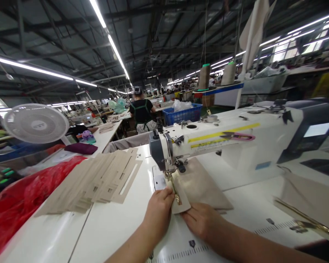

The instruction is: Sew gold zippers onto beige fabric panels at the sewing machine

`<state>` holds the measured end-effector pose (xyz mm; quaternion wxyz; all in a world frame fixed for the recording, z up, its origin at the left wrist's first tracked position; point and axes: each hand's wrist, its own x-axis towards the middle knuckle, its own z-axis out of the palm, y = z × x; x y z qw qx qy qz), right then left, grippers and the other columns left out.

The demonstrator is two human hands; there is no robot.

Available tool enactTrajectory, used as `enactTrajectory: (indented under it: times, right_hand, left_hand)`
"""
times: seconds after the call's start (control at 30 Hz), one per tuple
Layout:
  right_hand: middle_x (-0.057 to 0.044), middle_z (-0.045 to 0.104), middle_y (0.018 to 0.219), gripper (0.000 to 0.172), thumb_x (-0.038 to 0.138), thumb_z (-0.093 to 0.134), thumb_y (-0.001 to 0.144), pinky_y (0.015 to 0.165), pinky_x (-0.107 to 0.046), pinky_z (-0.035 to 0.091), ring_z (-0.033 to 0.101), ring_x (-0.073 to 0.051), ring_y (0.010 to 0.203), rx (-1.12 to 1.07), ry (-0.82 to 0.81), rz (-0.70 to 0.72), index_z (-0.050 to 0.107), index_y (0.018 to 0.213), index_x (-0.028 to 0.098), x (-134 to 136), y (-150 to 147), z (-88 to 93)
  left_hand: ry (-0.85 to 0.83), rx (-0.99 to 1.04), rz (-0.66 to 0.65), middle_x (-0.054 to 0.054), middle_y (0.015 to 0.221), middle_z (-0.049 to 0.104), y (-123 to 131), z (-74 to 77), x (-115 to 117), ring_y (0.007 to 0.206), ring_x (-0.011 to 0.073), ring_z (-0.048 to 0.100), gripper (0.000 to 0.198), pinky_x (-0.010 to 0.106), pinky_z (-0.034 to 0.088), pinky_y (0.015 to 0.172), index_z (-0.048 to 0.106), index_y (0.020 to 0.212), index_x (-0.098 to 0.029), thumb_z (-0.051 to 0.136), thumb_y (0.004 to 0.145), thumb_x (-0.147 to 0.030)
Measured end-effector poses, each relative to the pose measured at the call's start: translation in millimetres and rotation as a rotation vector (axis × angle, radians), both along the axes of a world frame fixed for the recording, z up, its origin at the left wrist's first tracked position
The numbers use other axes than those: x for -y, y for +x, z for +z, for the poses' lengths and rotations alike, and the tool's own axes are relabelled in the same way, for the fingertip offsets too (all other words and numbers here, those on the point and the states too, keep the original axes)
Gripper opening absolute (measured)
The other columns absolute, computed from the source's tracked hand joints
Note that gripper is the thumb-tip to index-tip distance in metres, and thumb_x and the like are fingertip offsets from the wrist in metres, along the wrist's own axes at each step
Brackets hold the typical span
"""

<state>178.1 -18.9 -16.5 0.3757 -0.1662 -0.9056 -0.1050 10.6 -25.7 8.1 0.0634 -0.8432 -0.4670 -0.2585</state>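
A beige fabric panel (182, 202) with a gold zipper (177, 197) set in it lies under the needle and presser foot of a white sewing machine (235, 146). My left hand (160, 204) is closed at the panel's left edge, its fingertips pinching close to the zipper, just short of the presser foot. On the near right corner, my right hand (201, 219) is closed with its fingers on the edge. Larger beige fabric (203, 182) spreads behind the panel, to the right of the needle. Parts of both hands' fingertips are hidden by the panel.
Overlapping beige cut pieces (98, 179) lie on the left of the table, beside a red plastic bag (38, 201). Pink-handled thread snips (238, 136) rest on the machine arm. Another beige piece with a zipper (315, 223) lies at right. A fan (37, 124) stands left; a person sits ahead.
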Motion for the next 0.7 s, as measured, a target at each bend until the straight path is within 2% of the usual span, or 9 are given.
enactTrajectory:
  times: [0.3, 0.4, 0.57, 0.7]
  right_hand:
    - [-0.006, 0.061, 0.067, 0.028, 0.004, 0.036, 0.087, 0.054, -0.027, 0.046, 0.055, -0.016, 0.059, 0.016, 0.005, -0.030, 0.060, 0.075, 0.011, -19, -3, -2.5]
    - [-0.006, 0.063, 0.072, 0.025, 0.003, 0.038, 0.085, 0.058, -0.028, 0.047, 0.056, -0.017, 0.063, 0.057, -0.005, -0.040, 0.060, 0.078, 0.011, -28, -5, -4.6]
    - [-0.006, 0.062, 0.068, 0.028, 0.002, 0.034, 0.086, 0.058, -0.027, 0.046, 0.055, -0.017, 0.062, 0.073, -0.006, -0.070, 0.060, 0.081, 0.011, -39, -8, -4.4]
    - [-0.006, 0.064, 0.073, 0.027, 0.003, 0.034, 0.087, 0.062, -0.026, 0.047, 0.056, -0.016, 0.065, 0.040, -0.100, -0.069, 0.060, 0.085, 0.011, -41, -7, 0.6]
  left_hand:
    - [0.035, -0.048, -0.007, 0.008, 0.094, 0.067, -7, -4.5, -20, 0.078, 0.0204, 0.061, 0.033, 0.033, 0.056, 0.069, 0.065, 0.094, -0.014, 0.049, 0.070, 0.002]
    - [0.037, -0.053, -0.012, 0.008, 0.088, 0.066, -10, -6.2, -29, 0.075, 0.0199, 0.060, 0.035, 0.031, 0.056, 0.066, 0.065, 0.093, -0.014, 0.046, 0.069, 0.003]
    - [0.021, -0.048, -0.001, 0.008, 0.084, 0.062, -14, -13.4, -42, 0.073, 0.0195, 0.059, 0.029, 0.030, 0.054, 0.064, 0.064, 0.090, -0.016, 0.046, 0.074, -0.001]
    - [-0.012, -0.030, 0.024, 0.008, 0.083, 0.061, -16, -18.8, -49, 0.075, 0.0203, 0.059, 0.023, 0.030, 0.053, 0.066, 0.064, 0.088, -0.016, 0.046, 0.077, -0.005]
